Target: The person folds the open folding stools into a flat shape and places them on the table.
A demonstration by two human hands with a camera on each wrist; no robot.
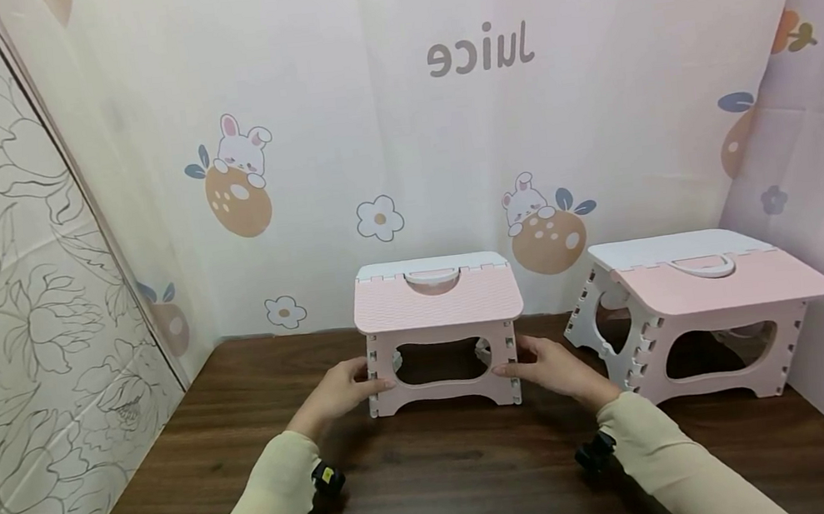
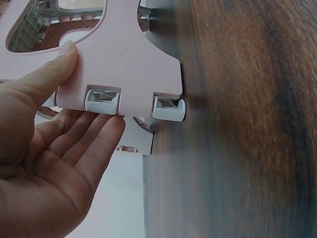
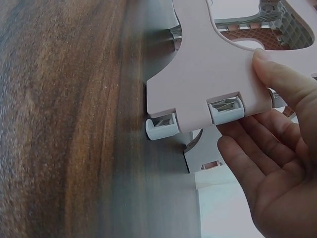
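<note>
A pink and white folding step stool (image 1: 438, 304) stands unfolded and upright on the wooden table, its white carry handle (image 1: 432, 276) set in the top. My left hand (image 1: 341, 392) grips the left edge of its front leg panel, thumb on the pink face and fingers behind the hinged side. On the opposite edge my right hand (image 1: 553, 366) holds the panel the same way. Both wrist views show the thumbs near the oval opening, with white hinge pieces (image 2: 102, 101) along the panel's edge. The panel's foot (image 3: 161, 101) is right at the tabletop.
A second, larger-looking pink and white folding stool (image 1: 723, 270) stands unfolded at the right, beside my right forearm. The dark wooden table (image 1: 436, 489) meets a printed curtain (image 1: 398, 124) at the back. More patterned sheets hang at both sides.
</note>
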